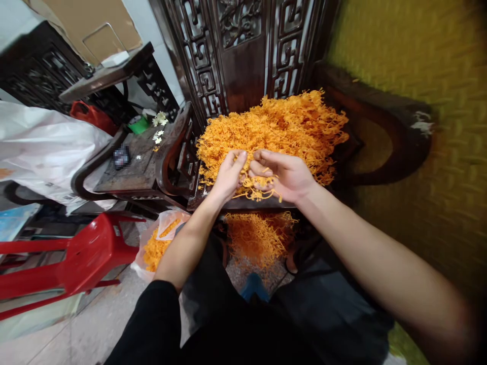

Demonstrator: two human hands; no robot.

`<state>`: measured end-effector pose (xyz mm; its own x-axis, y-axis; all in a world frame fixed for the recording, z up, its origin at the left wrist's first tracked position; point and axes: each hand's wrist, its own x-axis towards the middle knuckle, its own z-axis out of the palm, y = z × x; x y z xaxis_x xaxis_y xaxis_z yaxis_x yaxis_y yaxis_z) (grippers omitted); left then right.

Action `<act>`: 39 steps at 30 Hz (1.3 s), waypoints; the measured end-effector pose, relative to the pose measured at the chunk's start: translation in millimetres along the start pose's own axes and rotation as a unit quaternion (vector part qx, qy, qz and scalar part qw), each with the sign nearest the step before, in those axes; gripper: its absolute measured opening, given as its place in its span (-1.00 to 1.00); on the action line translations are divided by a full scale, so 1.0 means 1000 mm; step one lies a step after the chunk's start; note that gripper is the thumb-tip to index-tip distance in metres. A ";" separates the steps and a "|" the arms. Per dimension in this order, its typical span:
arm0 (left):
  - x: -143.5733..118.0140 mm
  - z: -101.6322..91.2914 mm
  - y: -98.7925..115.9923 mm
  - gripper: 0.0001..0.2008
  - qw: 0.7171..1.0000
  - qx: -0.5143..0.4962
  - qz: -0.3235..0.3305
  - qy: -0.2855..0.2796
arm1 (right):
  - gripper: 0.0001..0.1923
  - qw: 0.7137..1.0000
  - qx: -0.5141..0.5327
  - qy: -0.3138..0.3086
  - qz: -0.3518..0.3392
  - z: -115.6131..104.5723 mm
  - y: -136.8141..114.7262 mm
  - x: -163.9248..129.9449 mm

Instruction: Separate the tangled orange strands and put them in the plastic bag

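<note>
Handling: The left hand [230,175] has its thumb and fingers brought together at the near end of a small bunch of orange strands [262,181]; the exact pinch point is too small to confirm. The right hand [287,172] is palm-up, fingers curled around the same bunch, loose ends trailing below. The bunch sits between the two hands, in front of the main orange pile [274,121] on the dark wooden seat [243,204]. Good practice, in this assessor's judgement: pinch lightly near the knots, separate strands with short sideways pulls, and keep the dangling ends clear of the pile, since they appear liable to snag.

Clearance: At far left, a red plastic chair [85,248] stands well apart from the hands. A plastic bag [140,266] holding orange material lies under the left forearm. The left armrest [167,172] bounds that side. More orange strands hang below the seat's front edge, near the knees. The pile fills most of the seat, so free movement is judged best above and toward the lap. The right armrest [403,152] limits wide outward swings.
</note>
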<state>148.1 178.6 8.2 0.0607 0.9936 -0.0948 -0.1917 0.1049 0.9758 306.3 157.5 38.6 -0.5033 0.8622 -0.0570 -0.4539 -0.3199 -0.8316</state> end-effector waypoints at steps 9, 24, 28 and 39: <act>-0.005 -0.019 0.017 -0.60 0.999 -0.038 -0.008 -0.032 | -0.52 0.931 -0.307 0.170 -0.096 -0.011 0.019 0.008; -0.005 -0.017 0.005 -0.36 0.996 0.061 0.054 -0.036 | -0.50 0.877 -0.442 0.162 -0.100 -0.010 0.017 0.010; -0.004 -0.022 0.006 -0.38 0.994 0.080 0.049 -0.054 | -0.66 0.878 -0.447 0.141 -0.096 -0.008 0.013 0.009; -0.013 -0.009 -0.002 -0.43 0.911 0.355 0.200 0.060 | -0.51 0.803 -0.554 0.199 -0.096 0.007 0.030 0.013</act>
<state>139.0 166.2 6.0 0.0086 0.9481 0.3180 0.5092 -0.2778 0.8146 281.2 156.0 17.2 -0.1281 0.9815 0.1425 0.5483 0.1898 -0.8144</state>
